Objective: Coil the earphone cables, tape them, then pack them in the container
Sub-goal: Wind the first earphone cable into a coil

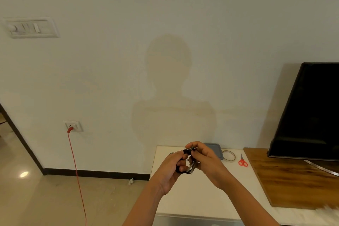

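Observation:
Above the white table (192,200), my left hand (172,169) grips a coil of black earphone cable (180,169), fingers curled round it. My right hand (205,161) pinches the cable's free end, with its small plug (193,149), just above the coil. A pale strip, perhaps tape, shows at the coil's lower right (191,168). Behind my right hand lies a grey container (214,147), partly hidden. A roll of clear tape (228,155) and red-handled scissors (242,161) lie to its right.
A wooden board (293,180) covers the table's right side, and a dark TV screen (308,112) stands on it. A red cable (77,170) hangs from a wall socket at left down to the floor. The wall stands close behind the table.

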A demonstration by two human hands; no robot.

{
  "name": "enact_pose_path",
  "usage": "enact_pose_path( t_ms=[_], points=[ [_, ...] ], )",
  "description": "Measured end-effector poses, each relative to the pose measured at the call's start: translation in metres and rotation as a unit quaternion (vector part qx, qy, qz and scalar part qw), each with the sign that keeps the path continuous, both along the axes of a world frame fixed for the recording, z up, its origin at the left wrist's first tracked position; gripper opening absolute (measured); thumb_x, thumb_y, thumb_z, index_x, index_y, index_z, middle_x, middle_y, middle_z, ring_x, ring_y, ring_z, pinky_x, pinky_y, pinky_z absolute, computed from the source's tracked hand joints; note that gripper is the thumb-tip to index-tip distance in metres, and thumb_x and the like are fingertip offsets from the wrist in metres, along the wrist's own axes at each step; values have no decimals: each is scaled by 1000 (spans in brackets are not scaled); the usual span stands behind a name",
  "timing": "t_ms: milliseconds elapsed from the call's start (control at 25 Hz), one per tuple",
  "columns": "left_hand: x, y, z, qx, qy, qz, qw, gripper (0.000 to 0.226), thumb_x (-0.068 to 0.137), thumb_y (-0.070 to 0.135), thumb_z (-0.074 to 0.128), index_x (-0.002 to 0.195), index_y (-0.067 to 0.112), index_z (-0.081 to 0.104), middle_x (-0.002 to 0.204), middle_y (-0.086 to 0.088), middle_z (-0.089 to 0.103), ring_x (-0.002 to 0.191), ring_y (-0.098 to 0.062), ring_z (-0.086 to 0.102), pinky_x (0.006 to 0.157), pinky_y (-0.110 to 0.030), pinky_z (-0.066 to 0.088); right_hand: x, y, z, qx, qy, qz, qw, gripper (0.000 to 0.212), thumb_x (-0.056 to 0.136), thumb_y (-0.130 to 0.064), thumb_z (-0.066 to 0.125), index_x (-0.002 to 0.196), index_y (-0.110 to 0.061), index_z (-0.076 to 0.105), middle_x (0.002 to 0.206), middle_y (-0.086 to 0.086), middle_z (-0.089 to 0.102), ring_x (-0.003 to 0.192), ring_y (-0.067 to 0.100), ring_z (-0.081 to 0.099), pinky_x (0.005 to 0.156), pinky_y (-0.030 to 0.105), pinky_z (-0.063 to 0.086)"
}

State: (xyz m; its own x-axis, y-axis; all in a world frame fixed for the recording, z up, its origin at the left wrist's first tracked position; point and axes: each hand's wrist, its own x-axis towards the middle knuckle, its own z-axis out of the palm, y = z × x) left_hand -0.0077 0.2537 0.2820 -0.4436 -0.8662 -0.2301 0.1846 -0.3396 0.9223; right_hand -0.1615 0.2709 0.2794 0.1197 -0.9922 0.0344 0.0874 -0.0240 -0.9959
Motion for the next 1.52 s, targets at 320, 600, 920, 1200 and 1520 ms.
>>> enact_pose_path(
  t_ms=[320, 600, 920, 1200, 1520],
  points=[
    [-3, -3, 4, -57, -116, -52, 990, 22, 98, 23, 38, 81, 16, 51, 59, 7, 30, 56, -10, 26, 66, -21, 36, -13, -7, -1, -85, 64, -24, 994, 13, 86, -4, 65, 94, -11, 73, 87, 14, 72, 83, 24, 69, 78, 30, 55],
    [6, -16, 1, 52, -136, -166, 975, 53, 101, 47, 30, 84, 19, 71, 64, 8, 47, 58, -7, 41, 62, -25, 27, -20, -12, -17, -55, 52, -12, 997, 13, 87, -2, 63, 96, -11, 65, 89, 6, 71, 89, 18, 67, 81, 27, 52],
    [-5, -20, -16, 141, -75, -99, 982, 32, 97, 37, 48, 68, 26, 56, 53, 11, 32, 52, -6, 29, 57, -26, 20, -24, -24, -31, -45, -7, 10, 999, 11, 85, 2, 62, 96, 3, 60, 88, 9, 69, 85, 19, 66, 77, 27, 54],
    [-10, -44, -50, 54, -108, -66, 990, 40, 101, 42, 37, 76, 21, 60, 53, 11, 28, 49, -6, 25, 56, -23, 24, -19, -51, -46, -5, 32, -22, 999, 5, 85, -1, 66, 86, -6, 67, 76, 15, 67, 71, 19, 64, 71, 25, 53],
    [-21, -85, -88, 169, -13, 2, 986, 39, 100, 38, 43, 65, 23, 51, 52, 10, 27, 48, -6, 26, 56, -23, 24, -31, -90, -78, 81, -8, 3, 997, 24, 90, -23, 61, 108, -7, 64, 103, 14, 70, 92, 22, 68, 87, 35, 55]
  ],
)
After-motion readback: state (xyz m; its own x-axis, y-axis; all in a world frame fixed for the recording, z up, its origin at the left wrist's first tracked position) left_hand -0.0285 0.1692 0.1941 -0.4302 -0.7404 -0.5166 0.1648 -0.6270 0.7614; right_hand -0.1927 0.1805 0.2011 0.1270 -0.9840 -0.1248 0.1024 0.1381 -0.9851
